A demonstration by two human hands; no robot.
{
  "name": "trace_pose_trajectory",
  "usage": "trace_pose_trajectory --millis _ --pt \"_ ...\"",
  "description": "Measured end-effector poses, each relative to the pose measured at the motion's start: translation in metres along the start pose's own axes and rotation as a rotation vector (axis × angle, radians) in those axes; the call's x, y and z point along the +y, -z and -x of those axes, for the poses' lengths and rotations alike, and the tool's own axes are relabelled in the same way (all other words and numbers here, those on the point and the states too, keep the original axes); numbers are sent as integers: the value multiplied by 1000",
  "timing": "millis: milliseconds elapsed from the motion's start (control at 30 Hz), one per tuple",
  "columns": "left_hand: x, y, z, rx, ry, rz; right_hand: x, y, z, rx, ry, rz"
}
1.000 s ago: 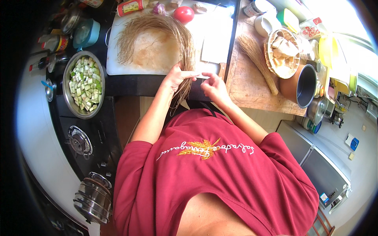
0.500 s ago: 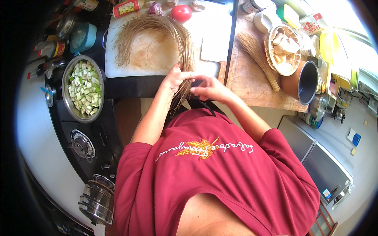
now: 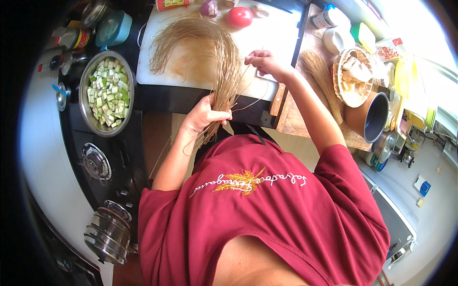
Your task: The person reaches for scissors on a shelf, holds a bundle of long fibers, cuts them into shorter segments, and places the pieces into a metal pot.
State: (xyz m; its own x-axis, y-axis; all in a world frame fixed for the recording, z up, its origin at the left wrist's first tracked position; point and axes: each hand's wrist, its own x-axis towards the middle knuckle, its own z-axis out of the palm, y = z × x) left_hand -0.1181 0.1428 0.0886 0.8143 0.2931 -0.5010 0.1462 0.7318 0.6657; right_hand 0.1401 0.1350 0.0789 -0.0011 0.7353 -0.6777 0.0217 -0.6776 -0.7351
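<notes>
A long bundle of thin brown dried noodles (image 3: 228, 71) arches over the white cutting board (image 3: 286, 40), its near end hanging past the counter edge. My left hand (image 3: 206, 116) is wrapped round the lower part of this bundle, thumb across the front. To the right and a little farther off, my right hand (image 3: 268, 64) is raised over the board with fingers pinched on a loose noodle strand (image 3: 244, 75). A knife with a wooden handle (image 3: 277, 99) lies by the board's right edge, its blade partly hidden by my right hand and forearm.
A tomato (image 3: 240, 17) and a purple onion (image 3: 209, 8) sit at the board's far side. At left, a steel bowl (image 3: 83, 95) of diced green-white vegetable stands near the burner (image 3: 97, 161). On the right stand a basket (image 3: 338, 71), a dark pot (image 3: 374, 117) and another brown strand bundle (image 3: 322, 81).
My right hand has moved away from the bundle, up and to the right, drawing out a strand. My left hand still grips the bundle, slightly lower. The view has shifted a little.
</notes>
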Motion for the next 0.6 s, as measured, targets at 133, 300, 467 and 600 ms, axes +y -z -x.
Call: trace_pose_trajectory --millis 133,300,467,600 --pt "1 -3 -1 27 7 -14 10 -18 6 111 -50 -253" --pt "9 1 -2 35 -43 -1 13 -27 41 262 -129 -450" --pt "7 4 -6 44 -60 -33 33 -5 61 391 -94 -617" --pt "10 -4 -10 40 -71 9 31 -20 56 499 -29 -752"
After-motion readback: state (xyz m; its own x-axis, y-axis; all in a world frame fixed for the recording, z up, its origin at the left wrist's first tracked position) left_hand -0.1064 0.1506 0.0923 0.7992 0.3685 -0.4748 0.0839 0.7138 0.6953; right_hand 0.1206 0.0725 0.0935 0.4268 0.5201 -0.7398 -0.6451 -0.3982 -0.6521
